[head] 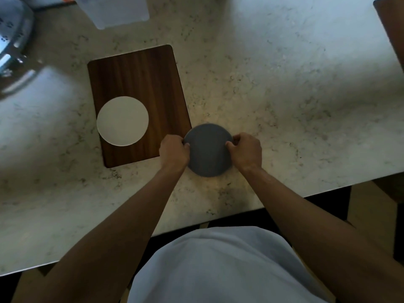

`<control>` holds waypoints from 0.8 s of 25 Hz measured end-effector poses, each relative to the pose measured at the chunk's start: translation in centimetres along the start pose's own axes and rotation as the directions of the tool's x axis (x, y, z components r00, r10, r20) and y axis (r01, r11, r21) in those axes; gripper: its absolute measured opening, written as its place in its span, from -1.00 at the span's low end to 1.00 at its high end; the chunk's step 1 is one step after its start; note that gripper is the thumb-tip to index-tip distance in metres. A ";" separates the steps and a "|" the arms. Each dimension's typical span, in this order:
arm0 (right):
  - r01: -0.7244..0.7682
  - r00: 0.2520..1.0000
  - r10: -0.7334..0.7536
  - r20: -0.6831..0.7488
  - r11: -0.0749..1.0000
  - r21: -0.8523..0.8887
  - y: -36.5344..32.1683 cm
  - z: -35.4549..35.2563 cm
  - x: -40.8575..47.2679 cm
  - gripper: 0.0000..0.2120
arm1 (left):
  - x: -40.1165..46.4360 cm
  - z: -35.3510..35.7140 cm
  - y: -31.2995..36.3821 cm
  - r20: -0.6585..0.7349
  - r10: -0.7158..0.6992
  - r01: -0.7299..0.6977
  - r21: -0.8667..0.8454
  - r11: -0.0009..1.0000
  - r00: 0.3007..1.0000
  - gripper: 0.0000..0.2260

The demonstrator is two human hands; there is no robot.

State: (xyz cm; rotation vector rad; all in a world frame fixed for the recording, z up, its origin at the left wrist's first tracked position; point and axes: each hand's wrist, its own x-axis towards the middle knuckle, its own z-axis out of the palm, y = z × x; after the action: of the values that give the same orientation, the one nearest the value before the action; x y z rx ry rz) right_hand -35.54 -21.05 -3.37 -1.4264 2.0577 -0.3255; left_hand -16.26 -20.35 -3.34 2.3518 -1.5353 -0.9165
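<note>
A round grey dish (207, 150) sits on the pale marble counter (273, 88), just right of a dark wooden board (135, 84). My left hand (173, 150) grips the dish's left rim with curled fingers, and my right hand (246, 150) grips its right rim the same way. A white round plate (122, 121) lies on the board's near left part, overhanging its left edge a little. Whether the grey dish is lifted or resting on the counter cannot be told.
A metal colander or pot (13, 40) stands at the far left. A translucent plastic container (113, 12) is at the back. A brown wooden piece (391, 27) shows at the far right. The counter's front edge runs near my body.
</note>
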 end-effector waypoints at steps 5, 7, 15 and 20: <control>-0.086 0.996 0.086 0.022 0.996 0.008 -0.8 0.1 -0.1 -0.86 | 0.5 -0.2 0.6 0.006 -0.039 0.040 -0.043 0.998 0.999 -0.88; -0.125 0.989 0.123 0.078 0.992 0.031 -1.0 -0.3 0.4 -0.87 | 0.9 -0.4 0.7 0.032 -0.094 0.096 -0.087 0.992 0.995 -0.92; -0.147 0.983 0.127 0.132 0.977 0.155 -1.2 -0.1 0.7 -0.89 | 1.8 -1.8 -0.7 0.134 -0.232 0.265 -0.335 0.904 0.963 -0.91; -0.055 0.986 0.021 0.164 0.977 0.207 -5.7 0.9 1.2 -0.83 | 2.5 -5.6 -2.9 0.098 -0.246 0.264 -0.444 0.856 0.964 -0.89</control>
State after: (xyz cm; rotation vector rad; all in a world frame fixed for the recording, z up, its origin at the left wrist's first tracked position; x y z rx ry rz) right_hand -30.98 -24.27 -1.55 -1.2422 1.8586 -0.3873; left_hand -10.05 -22.22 -1.23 2.2197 -0.8922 -1.2294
